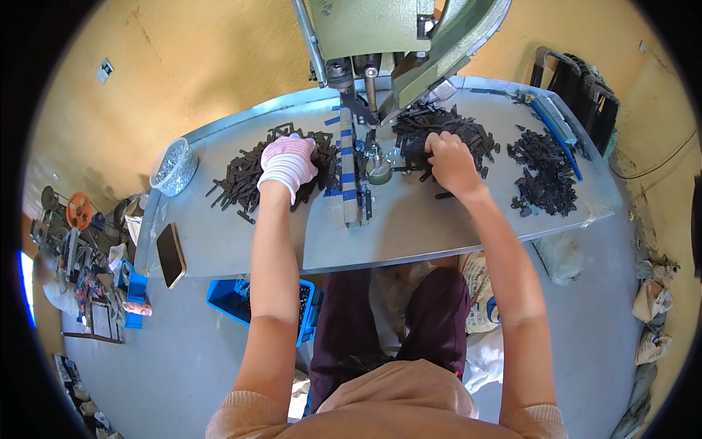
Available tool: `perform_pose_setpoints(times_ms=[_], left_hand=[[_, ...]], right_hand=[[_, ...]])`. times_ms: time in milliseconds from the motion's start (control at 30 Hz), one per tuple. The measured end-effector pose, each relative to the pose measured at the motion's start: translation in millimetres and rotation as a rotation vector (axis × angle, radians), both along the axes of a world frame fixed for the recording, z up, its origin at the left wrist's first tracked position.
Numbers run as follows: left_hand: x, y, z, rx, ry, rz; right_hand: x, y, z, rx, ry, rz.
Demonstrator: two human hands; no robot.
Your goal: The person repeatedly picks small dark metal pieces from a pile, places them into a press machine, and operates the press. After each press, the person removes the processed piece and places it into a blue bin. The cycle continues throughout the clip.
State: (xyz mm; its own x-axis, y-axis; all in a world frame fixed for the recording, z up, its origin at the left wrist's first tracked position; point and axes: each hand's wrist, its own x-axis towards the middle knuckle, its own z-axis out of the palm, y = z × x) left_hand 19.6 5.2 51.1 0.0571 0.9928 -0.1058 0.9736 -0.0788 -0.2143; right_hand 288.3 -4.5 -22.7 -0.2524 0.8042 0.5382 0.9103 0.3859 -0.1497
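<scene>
My left hand (pixel 287 165) wears a pink-and-white striped glove and rests fingers-down on a heap of small flat black parts (pixel 245 179) at the table's left; whether it grips one is hidden. My bare right hand (pixel 451 161) presses on another heap of the same black parts (pixel 446 124) just right of the green press machine (pixel 387 33). Its fingers curl into the pile, with a black piece at the fingertips. Between my hands sit the machine's round metal die (pixel 378 167) and a blue-and-grey striped guide bar (pixel 349 172).
A third black heap (pixel 545 172) lies at the right beside a blue strip (pixel 556 132). A clear bowl of small shiny pieces (pixel 174 167) and a phone (pixel 170 254) sit at the left. A blue bin (pixel 234 296) stands under the grey metal table (pixel 409 227).
</scene>
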Motion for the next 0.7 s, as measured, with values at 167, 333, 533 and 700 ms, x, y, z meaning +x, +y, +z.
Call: perform_pose_setpoints(times_ms=[167,333,533,700], left_hand=[[4.9,0.5,-2.5,0.056,0.037,-0.047],[-1.1,3.3,-8.9,0.061,-0.017,-0.053],[-12.2,-0.2,-10.4,0.176,-0.063,-0.037],[-9.5,-0.7,-11.7,-0.182,-1.541,0.383]], right_hand=[[-7.4,-0.6,-0.2,-0.024,-0.021,-0.067],[-12.6,-1.5,4.1,0.006,0.127,-0.066],[-17.5,7.0,21.5,-0.285,0.796,0.226],[-24.5,-0.1,29.4,-0.689,1.301,0.500]])
